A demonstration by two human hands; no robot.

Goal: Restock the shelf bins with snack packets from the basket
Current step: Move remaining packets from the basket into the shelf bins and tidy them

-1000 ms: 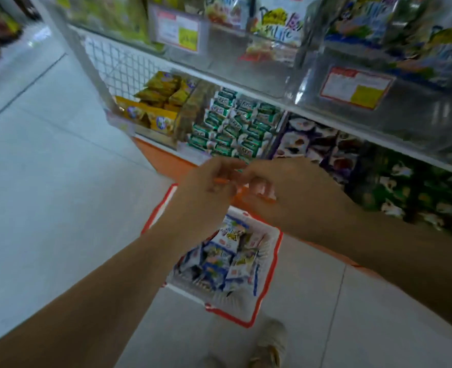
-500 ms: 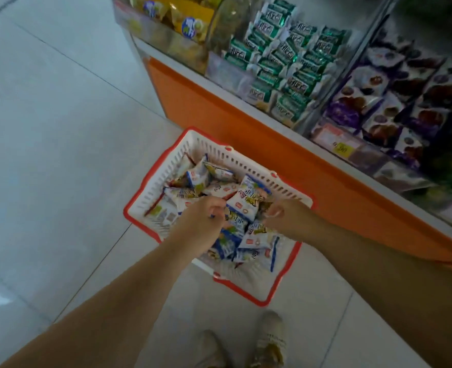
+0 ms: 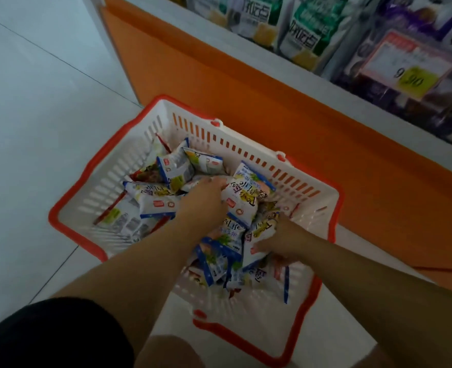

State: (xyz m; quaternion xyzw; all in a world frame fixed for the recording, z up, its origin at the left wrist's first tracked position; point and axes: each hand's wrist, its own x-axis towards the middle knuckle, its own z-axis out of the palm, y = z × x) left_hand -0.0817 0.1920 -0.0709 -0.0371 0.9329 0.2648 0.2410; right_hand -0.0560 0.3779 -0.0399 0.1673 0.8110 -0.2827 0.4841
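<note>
Head view, dead centre: white, red-rimmed basket on the floor, near rim partly behind the forearms. Heaped inside, snack packets, print mostly blurred. Left hand at centre, clenched on one of them; right hand at 4 o'clock, thumb clamped over another, fingertips buried. At 1 o'clock, shelf bins, cropped by the frame; price tag smeared.
</note>
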